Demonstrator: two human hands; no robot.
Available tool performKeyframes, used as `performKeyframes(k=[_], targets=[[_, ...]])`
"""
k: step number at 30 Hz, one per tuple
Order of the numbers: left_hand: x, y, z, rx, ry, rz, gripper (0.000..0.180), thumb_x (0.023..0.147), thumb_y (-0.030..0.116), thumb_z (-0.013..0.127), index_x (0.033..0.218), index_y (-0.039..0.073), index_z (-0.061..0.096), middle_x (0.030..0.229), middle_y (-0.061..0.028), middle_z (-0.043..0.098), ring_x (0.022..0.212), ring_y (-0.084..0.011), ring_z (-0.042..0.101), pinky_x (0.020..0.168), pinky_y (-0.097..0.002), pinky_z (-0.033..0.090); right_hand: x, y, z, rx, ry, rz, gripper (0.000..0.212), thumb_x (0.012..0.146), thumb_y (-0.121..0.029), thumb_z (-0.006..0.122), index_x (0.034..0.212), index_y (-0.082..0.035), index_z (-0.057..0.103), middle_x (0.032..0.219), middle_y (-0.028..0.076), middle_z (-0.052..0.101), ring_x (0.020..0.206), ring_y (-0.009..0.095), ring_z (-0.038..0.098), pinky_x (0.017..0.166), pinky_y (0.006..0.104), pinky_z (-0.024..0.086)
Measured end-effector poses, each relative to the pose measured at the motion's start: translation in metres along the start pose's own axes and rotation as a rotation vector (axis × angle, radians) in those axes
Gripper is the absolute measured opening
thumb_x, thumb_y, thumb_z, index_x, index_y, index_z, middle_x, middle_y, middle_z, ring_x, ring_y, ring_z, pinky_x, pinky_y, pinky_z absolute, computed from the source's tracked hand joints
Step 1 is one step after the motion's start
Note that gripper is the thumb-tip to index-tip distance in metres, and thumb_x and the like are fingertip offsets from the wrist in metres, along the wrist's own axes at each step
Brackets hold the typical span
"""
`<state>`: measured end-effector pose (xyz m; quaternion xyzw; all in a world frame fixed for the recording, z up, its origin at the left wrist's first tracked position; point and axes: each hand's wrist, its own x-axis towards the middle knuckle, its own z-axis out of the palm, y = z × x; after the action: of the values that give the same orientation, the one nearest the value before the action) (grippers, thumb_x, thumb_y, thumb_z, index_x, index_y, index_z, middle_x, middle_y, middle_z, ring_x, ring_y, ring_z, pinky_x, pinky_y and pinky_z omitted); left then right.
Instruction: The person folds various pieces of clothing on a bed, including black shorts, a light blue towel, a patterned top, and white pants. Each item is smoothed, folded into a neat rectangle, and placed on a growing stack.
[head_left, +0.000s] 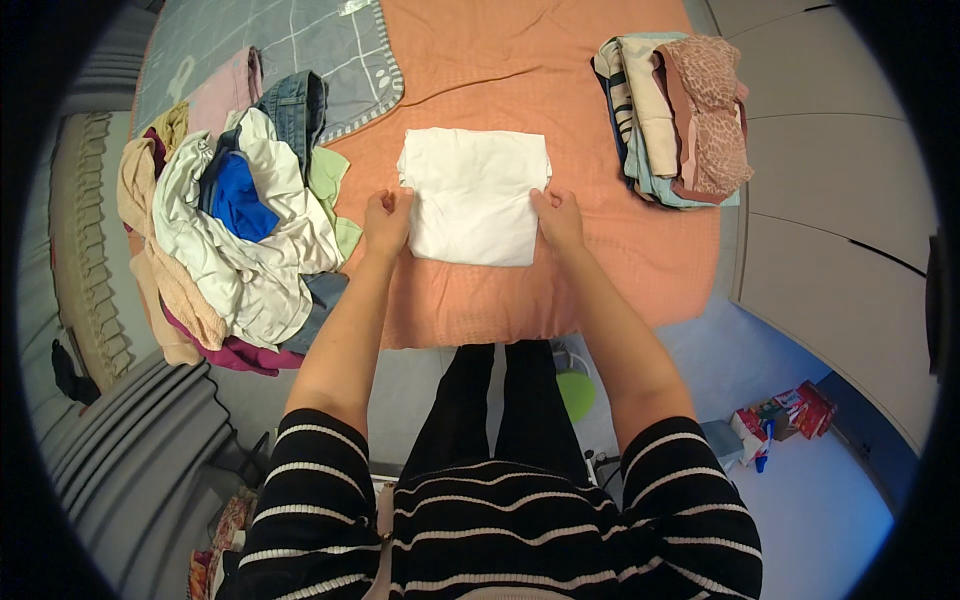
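Observation:
A white garment [476, 198], folded into a rough square, lies on the orange bedspread [640, 255] in front of me. At its left edge, my left hand [388, 220] has its fingers closed on the cloth. My right hand [558, 216] pinches the opposite edge, thumb on the fabric. What kind of garment it is cannot be made out in its folded state. Both forearms reach forward from the lower edge, roughly level with each other.
Left of me lies a loose heap of clothes [250, 290] with white, blue, denim and pink pieces. A neat folded stack [640, 120] sits at the bed's far right. Behind the heap spreads a grey blanket [340, 60]. Pale cabinets [820, 170] line the right side.

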<state>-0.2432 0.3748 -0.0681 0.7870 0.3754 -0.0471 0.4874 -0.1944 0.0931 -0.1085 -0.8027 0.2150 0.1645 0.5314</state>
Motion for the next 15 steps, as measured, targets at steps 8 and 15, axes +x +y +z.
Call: performKeyframes(k=[8,15], targets=[[0.029,0.004,0.027,-0.141,-0.065,0.238,0.074,0.076,0.04,0.072,0.124,-0.008,0.046,0.106,-0.0181,0.059,0.091,-0.0223,0.057,0.08,-0.0316,0.047,0.012,-0.031,0.032,-0.001,0.188,-0.078,0.068,0.076,-0.031,0.074,0.123,0.008,0.044,0.128,0.025,0.049,0.116,0.033,0.05,0.095,0.0388,0.041],[0.031,0.061,0.015,-0.355,-0.29,-0.12,0.036,0.085,0.023,0.068,0.105,-0.006,0.061,0.09,-0.0075,0.063,0.083,-0.0133,0.059,0.074,-0.0259,0.046,0.022,-0.074,0.016,0.257,-0.134,0.232,0.04,0.081,-0.02,0.069,0.107,0.009,0.058,0.1,0.014,0.063,0.089,0.019,0.059,0.077,0.0305,0.047]])
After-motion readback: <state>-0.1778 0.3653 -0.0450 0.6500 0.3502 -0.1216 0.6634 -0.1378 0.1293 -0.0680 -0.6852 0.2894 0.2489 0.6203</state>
